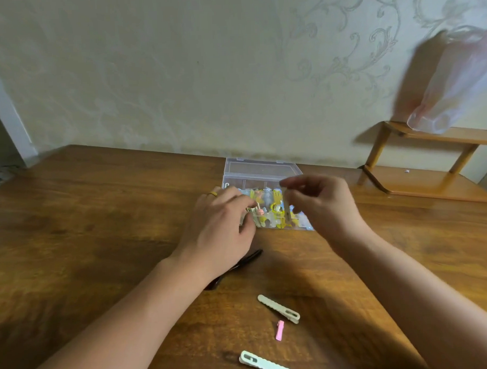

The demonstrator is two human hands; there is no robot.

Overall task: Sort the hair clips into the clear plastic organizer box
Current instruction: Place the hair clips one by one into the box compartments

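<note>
Over the organizer box (261,170) at the worktop's (100,217) far edge, the right hand (323,201) pinches an upright clip (286,202), while the left hand's (221,221) curled fingers (244,203) touch clips inside.

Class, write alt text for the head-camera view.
Two bare hands, left and right, work over a clear plastic organizer box of colourful hair clips on a wooden table; the right pinches a pale clip.
</note>
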